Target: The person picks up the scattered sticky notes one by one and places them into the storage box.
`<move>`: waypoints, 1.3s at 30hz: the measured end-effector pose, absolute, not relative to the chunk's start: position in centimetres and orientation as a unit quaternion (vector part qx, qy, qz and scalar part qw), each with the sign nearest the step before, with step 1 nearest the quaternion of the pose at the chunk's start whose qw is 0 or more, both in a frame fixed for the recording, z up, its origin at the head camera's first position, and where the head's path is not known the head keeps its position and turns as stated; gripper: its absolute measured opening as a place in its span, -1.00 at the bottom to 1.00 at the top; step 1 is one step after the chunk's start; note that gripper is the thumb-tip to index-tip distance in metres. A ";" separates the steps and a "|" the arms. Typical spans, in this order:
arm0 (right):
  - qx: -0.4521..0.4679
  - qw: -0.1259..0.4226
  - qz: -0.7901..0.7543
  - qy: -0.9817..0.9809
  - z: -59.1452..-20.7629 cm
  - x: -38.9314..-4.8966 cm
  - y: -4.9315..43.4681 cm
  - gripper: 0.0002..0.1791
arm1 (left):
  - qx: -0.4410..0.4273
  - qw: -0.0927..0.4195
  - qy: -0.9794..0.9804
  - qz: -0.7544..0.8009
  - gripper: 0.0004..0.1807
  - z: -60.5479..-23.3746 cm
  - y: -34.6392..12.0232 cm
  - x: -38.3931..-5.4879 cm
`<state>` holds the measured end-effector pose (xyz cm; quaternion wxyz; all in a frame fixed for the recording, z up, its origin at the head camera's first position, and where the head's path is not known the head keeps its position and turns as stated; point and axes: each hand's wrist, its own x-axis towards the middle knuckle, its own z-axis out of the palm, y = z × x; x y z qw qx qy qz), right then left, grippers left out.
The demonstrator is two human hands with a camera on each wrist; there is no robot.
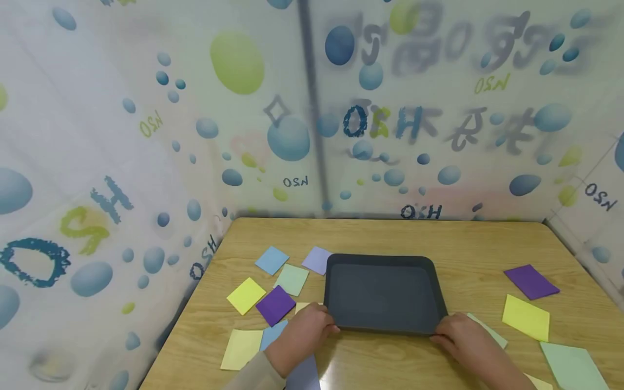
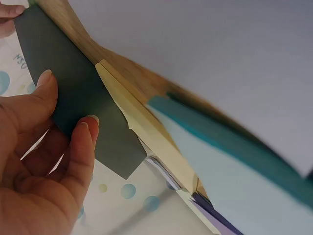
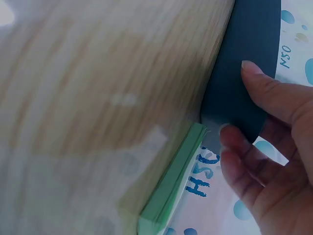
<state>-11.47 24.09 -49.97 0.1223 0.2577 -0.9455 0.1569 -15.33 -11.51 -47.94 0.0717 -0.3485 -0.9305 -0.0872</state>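
A dark grey rectangular baking tray sits on the wooden table, its inside facing up and bare. My left hand grips its near left corner; in the left wrist view, thumb and fingers bear on the tray's outer wall. At the near right corner my right hand holds the rim, with its thumb and fingertips against the dark wall in the right wrist view. Beneath and beside the left hand lie a cream sheet and a blue one. A light green paper lies by the right hand.
Coloured square papers are spread on the table: left of the tray a yellow one, a purple one and several more. On the right lie purple, yellow and green ones. Patterned curtains hang behind and beside.
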 end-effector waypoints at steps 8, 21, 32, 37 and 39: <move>0.164 0.087 0.165 -0.969 -48.7 -10.5 24.1 -0.56 | -0.354 0.093 -0.926 -0.096 -0.80 -47.9 -11.4 -15.3; 0.060 -0.004 0.257 -0.964 -47.2 -11.7 28.3 -0.51 | -0.343 0.057 -0.932 -0.100 -0.82 -47.3 -11.3 -15.4; -0.024 -0.128 0.219 -0.967 -48.3 -12.6 29.8 -0.11 | -0.339 0.040 -0.935 -0.096 -0.80 -47.4 -11.2 -15.6; -0.040 -0.141 0.210 -0.967 -49.0 -12.5 30.1 -0.09 | -0.334 0.033 -0.936 -0.104 -0.80 -47.5 -11.2 -15.6; -0.041 -0.144 0.207 -0.967 -49.3 -12.4 30.2 -0.10 | -0.332 0.032 -0.937 -0.106 -0.80 -47.5 -11.1 -15.6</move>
